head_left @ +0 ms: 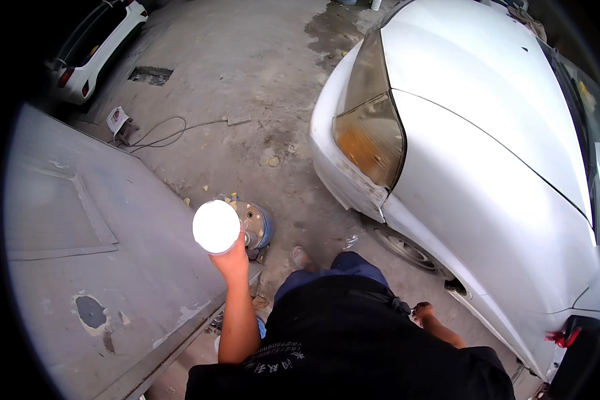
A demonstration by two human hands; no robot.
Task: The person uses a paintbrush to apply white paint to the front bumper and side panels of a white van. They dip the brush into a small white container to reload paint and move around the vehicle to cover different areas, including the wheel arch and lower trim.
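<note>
My left hand (230, 261) is closed round the near side of a round white tub (216, 227), held up in front of me. Its top shows as a bright white disc, so I cannot tell a lid from contents. Just right of the tub and lower down stands a blue drum (267, 228) with a stained brown top, partly hidden by tub and hand. My right hand (422, 311) hangs low beside my hip with curled fingers; what they hold, if anything, is hidden. The nearest thing to it is the white car (473, 167) on the right.
A grey panel (107, 193) with patched spots lines the left side. Another white car (110, 57) stands at the far left. A cable (173, 137) lies looped on the concrete floor near a small stool (118, 121). Beyond them is a pit or drain opening (151, 75).
</note>
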